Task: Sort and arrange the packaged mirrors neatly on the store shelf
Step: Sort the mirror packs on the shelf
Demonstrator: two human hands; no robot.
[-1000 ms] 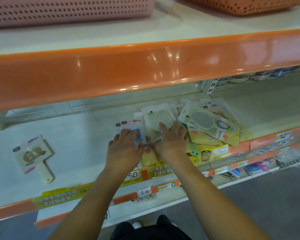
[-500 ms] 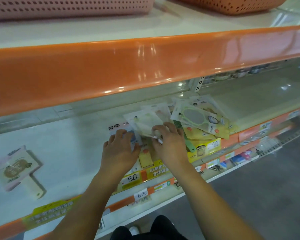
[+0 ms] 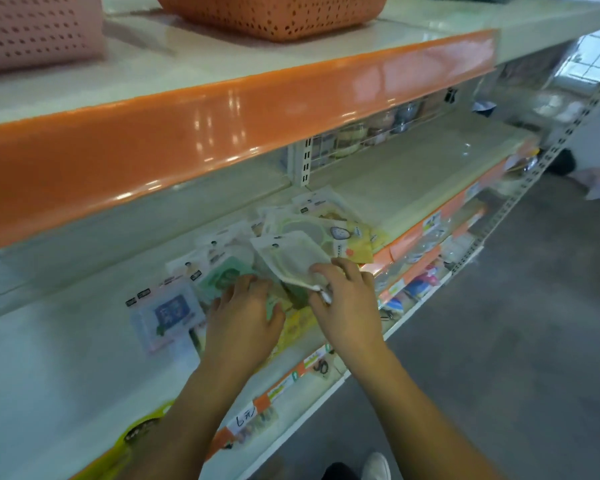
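Mirrors in their packets (image 3: pixel 291 251) sit in a messy overlapping heap on the middle store shelf (image 3: pixel 66 358), bunched near its front edge, roughly dead centre of the view. Going big to small: the shelf above has a glossy orange front lip (image 3: pixel 222 129) running across at about 10 to 2 o'clock, with an orange perforated basket (image 3: pixel 274 15) at 12 and a pink one (image 3: pixel 32 29) at 11.

Both forearms come in from 6 o'clock, angled up toward the pile. Right hand (image 3: pixel 347 306) is palm down at around 4 o'clock of the heap, fingers curled, grip closed on the lower corner of a white-framed mirror packet (image 3: pixel 291 259) that's tilted up off the rest. Left hand (image 3: pixel 243 323) is just beside it at the pile's 7 o'clock, palm down, fingers bent over a green mirror packet (image 3: pixel 222 277); too blurry for me to call whether that grip actually has hold of it or is just resting on it.

A blue mirror packet (image 3: pixel 170 311) lies flat by itself at 9 o'clock of the left hand, just beside it. Yellow-carded packets (image 3: pixel 350 249) poke out at 1 o'clock. Price tags (image 3: pixel 245 415) run along the shelf's front rail.
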